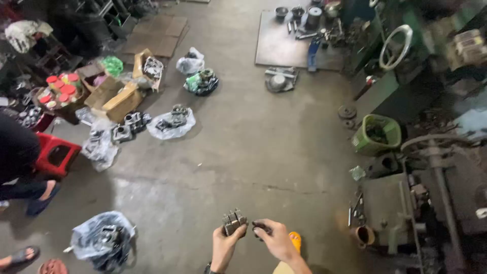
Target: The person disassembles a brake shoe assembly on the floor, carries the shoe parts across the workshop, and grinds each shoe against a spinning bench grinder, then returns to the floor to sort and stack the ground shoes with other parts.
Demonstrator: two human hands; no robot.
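Both forearms are bare, with no sleeves reaching into view, the left hand (227, 244) has a dark band, seemingly a watch or strap, around its wrist at the bottom edge, the right hand (276, 237) wears nothing, and an orange sandal (295, 240) shows just beyond it.

Two bare hands show at the bottom edge, the left hand (224, 247) and the right hand (276, 239). One grey toothed metal block (234, 221) sits in the left, one small dark metal piece (262, 227) in the right. One red plastic stool (55, 153), one green plastic basket (377, 134) and one flat grey steel plate (284, 45) stand on the concrete floor. Two open brown cardboard boxes (115, 96) lie at the left. One white-rimmed handwheel (395, 46) shows on the green machine. Two dark round metal discs (347, 115) lie beside the basket
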